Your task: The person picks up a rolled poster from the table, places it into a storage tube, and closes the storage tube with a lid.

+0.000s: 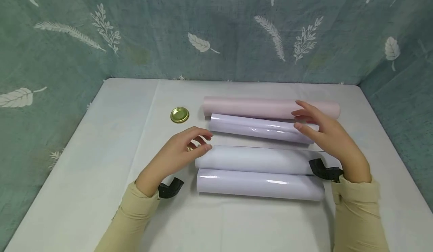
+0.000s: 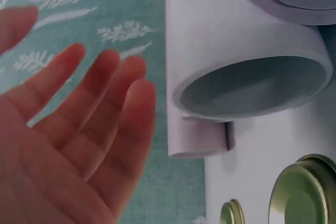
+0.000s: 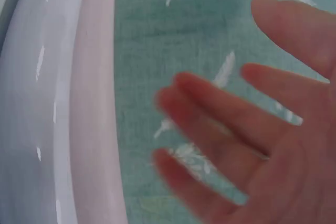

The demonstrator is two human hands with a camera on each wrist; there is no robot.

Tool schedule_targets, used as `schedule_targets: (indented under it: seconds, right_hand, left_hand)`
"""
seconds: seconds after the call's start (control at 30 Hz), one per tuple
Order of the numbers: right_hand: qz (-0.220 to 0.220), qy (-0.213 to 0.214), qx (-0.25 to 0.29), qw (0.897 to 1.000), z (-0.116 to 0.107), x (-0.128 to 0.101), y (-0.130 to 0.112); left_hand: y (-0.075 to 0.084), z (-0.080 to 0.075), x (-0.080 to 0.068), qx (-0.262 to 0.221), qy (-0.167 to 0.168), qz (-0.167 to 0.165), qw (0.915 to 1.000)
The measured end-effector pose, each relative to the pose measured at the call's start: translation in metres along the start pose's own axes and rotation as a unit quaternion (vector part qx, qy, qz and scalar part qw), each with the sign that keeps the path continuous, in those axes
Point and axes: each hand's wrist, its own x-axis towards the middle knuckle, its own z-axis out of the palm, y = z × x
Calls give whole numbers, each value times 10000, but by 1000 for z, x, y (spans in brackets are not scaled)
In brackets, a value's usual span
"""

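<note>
Paper rolls, four, lying side by side across the white table: pink roll farthest, glossy lilac roll just before it, matte white roll next, glossy white roll nearest me. My left hand hovers at the matte white roll's left end, fingers relaxed, gripping nothing. My right hand hangs over the right ends of the pink and lilac rolls, fingers spread, released. Gold lid sits left of the pink roll, apart.
</note>
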Motion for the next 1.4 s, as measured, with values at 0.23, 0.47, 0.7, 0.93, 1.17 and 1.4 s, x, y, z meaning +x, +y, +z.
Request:
schedule_targets:
  seconds: [0.23,0.47,0.7,0.93,1.17,1.4]
  right_hand:
    - [-636,357,-53,9973,11,-3,-29]
    - [-1004,-637,379,9922,43,10,-16]
    - [-777,-1182,-337,9894,51,13,-29]
    - [-625,-1545,-765,9830,63,14,-23]
    - [-724,-1511,-1009,9807,72,18,-20]
    - [-837,-1455,-1205,9784,75,20,-13]
  left_hand:
    - [12,14,2,309,-750,137,9966]
    - [28,21,-19,1455,-1344,181,9800]
    - [37,20,-15,2061,-1282,119,9700]
    - [23,27,-12,2422,-1626,-526,9550]
    - [8,34,-10,2661,-1499,-566,9505]
    - [-4,30,-6,2301,-1492,-479,9605]
